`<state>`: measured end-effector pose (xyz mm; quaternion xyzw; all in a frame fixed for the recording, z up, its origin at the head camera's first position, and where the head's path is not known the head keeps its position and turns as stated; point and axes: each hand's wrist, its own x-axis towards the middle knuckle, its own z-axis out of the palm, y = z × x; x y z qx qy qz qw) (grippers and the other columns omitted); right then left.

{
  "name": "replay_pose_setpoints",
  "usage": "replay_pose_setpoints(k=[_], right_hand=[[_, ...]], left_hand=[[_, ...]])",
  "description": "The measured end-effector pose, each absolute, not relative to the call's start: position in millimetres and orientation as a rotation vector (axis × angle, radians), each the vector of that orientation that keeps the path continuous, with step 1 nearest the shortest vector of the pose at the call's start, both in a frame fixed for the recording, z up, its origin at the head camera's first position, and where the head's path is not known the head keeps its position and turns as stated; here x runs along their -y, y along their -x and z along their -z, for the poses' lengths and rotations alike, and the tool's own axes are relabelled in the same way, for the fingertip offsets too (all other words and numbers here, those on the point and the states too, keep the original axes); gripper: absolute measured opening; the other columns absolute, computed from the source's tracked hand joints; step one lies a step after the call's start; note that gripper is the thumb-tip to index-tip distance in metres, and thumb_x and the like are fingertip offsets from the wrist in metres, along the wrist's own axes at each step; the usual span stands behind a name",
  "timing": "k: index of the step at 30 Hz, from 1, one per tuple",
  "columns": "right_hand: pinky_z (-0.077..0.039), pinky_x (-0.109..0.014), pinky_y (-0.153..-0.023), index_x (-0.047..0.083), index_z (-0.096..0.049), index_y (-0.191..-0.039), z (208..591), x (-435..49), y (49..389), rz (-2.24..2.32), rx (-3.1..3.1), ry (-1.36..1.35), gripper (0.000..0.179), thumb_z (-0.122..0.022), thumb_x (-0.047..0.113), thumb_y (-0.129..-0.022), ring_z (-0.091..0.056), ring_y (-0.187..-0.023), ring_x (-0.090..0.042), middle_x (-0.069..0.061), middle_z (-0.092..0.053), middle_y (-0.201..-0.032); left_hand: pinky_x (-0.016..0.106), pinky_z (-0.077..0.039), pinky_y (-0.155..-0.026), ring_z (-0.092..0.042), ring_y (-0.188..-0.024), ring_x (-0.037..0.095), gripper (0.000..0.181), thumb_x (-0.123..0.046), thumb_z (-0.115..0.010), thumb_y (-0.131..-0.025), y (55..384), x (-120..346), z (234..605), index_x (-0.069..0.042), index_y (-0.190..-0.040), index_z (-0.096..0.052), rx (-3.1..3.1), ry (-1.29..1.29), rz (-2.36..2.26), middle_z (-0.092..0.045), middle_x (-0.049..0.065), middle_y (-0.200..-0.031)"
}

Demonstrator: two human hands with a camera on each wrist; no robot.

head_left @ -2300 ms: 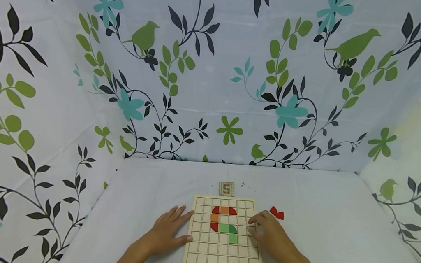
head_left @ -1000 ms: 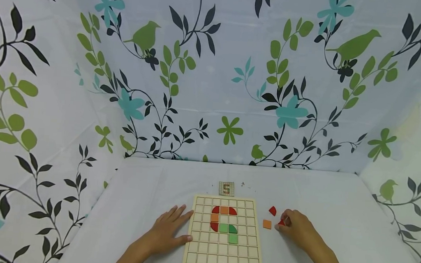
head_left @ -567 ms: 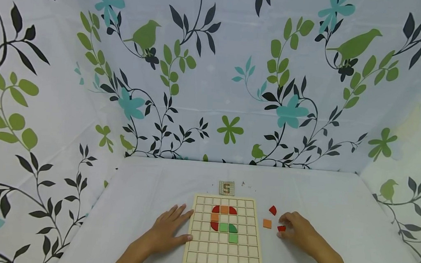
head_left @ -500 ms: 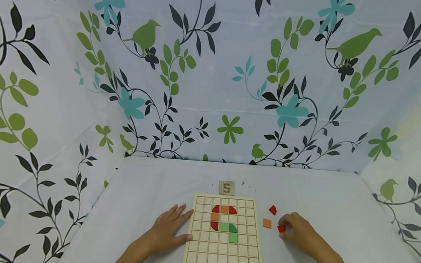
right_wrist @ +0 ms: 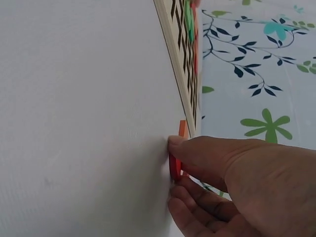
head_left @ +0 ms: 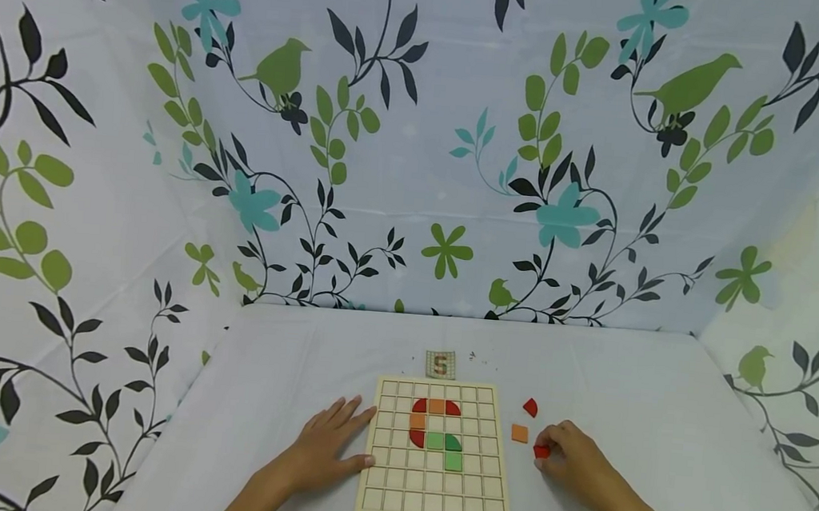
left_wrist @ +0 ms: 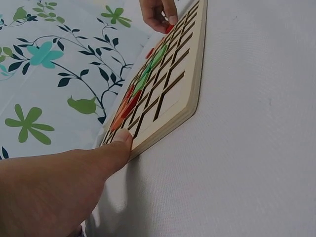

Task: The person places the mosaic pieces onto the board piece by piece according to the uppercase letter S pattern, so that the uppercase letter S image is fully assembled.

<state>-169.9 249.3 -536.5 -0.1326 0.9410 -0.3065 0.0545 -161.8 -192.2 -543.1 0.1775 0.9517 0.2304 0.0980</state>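
A wooden grid board (head_left: 433, 504) lies flat on the white table. Red, orange and green tiles on it form part of a curved figure, including a green square tile (head_left: 453, 461). Along the board's left edge rests my left hand (head_left: 325, 448), fingers spread; its thumb touches the rim in the left wrist view. Right of the board, my right hand (head_left: 577, 461) pinches a red quarter-circle tile (right_wrist: 175, 167) between thumb and fingers, at the table surface. Just beyond that hand lie an orange square tile (head_left: 520, 433) and another red quarter-circle tile (head_left: 531, 407).
A small pattern card (head_left: 440, 365) showing an S-like figure lies behind the board's far edge. White cloth covers the table (head_left: 630, 385). A patterned curtain (head_left: 416, 168) with leaves and birds hangs behind and at both sides.
My right hand has left the board's right edge and moved right to the loose tiles. An orange square now lies there. The pinched red tile has shifted slightly nearer me. My left hand stays put.
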Motion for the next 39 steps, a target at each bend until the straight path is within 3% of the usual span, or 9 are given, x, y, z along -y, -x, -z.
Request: replay_pose_setpoints(k=[12,26,34,39], right_hand=[[-0.055,-0.027,-0.084,0.019,-0.068,-0.101,529.5,-225.9,157.9,0.953,-2.796,0.582,0.021,-0.086,0.018,-0.089,-0.056,-0.092,-0.007,0.008,-0.056,-0.097],[-0.049,-0.026,-0.079,0.020,-0.066,-0.106,524.3,-156.0,146.9,1.004,-2.723,0.688,0.022,-0.082,0.018,-0.092,-0.049,-0.092,-0.010,0.009,-0.054,-0.099],[-0.052,-0.023,-0.077,0.018,-0.064,-0.092,534.0,-134.9,141.4,0.950,-2.784,0.930,0.023,-0.086,0.012,-0.088,-0.046,-0.087,-0.002,0.010,-0.051,-0.094],[-0.052,-0.022,-0.076,0.017,-0.068,-0.092,536.9,-134.7,139.7,0.892,-2.831,0.983,0.017,-0.085,0.014,-0.090,-0.045,-0.086,0.000,0.010,-0.051,-0.094]], left_hand=[[0.074,-0.018,-0.122,-0.018,-0.161,0.044,0.083,-0.066,-0.062,-0.098,161.6,192.9,543.8,-0.025,-0.165,-0.039,-2.811,-0.522,-0.684,-0.025,0.012,-0.175],[0.073,-0.018,-0.122,-0.017,-0.161,0.044,0.084,-0.069,-0.061,-0.097,163.0,192.8,545.9,-0.025,-0.165,-0.038,-2.815,-0.534,-0.677,-0.025,0.012,-0.175],[0.075,-0.019,-0.121,-0.018,-0.161,0.045,0.083,-0.067,-0.062,-0.098,162.4,192.2,543.5,-0.023,-0.165,-0.039,-2.813,-0.541,-0.687,-0.026,0.013,-0.174],[0.074,-0.019,-0.122,-0.018,-0.161,0.045,0.083,-0.067,-0.062,-0.098,162.3,191.8,541.9,-0.023,-0.165,-0.039,-2.808,-0.529,-0.688,-0.026,0.014,-0.174]])
